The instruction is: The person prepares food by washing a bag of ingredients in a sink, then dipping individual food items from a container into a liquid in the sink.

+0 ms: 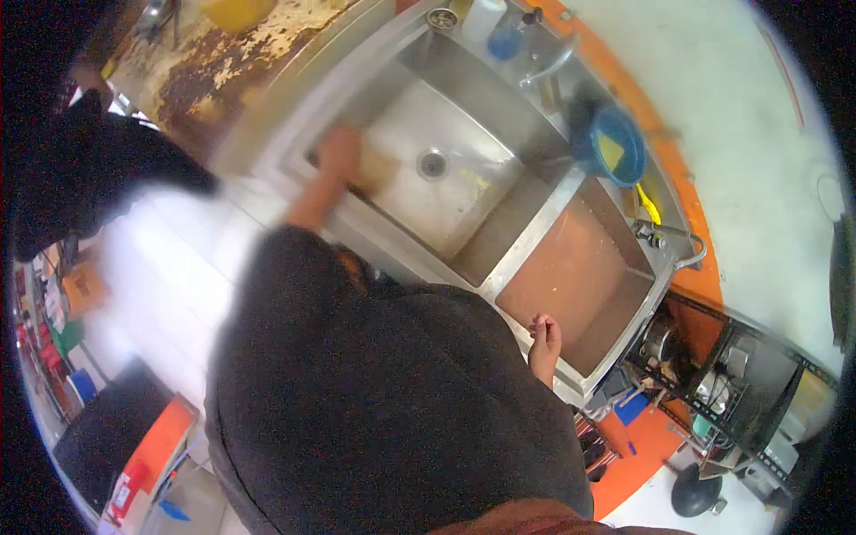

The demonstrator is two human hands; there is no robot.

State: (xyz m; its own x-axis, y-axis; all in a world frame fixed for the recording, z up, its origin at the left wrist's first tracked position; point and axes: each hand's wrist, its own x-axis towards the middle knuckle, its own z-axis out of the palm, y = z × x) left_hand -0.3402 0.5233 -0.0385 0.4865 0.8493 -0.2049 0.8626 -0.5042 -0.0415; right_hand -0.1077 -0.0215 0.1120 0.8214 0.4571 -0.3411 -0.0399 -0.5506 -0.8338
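Observation:
My left hand reaches over the near left wall of a stainless-steel sink basin. The hand is blurred, and a brownish patch shows beside it; whether it holds something I cannot tell. A round drain lies in that basin's floor, with yellowish bits to its right. Above the near edge of the second basin is my right hand, fingers curled together and nothing visible in them. That basin has a flat brownish surface with pale specks, possibly water.
Behind the basins stand a blue plastic tub with a yellow sponge, a yellow-handled brush and a faucet. A metal rack of cookware is at right. Another person's dark sleeve is at left, near a stained table.

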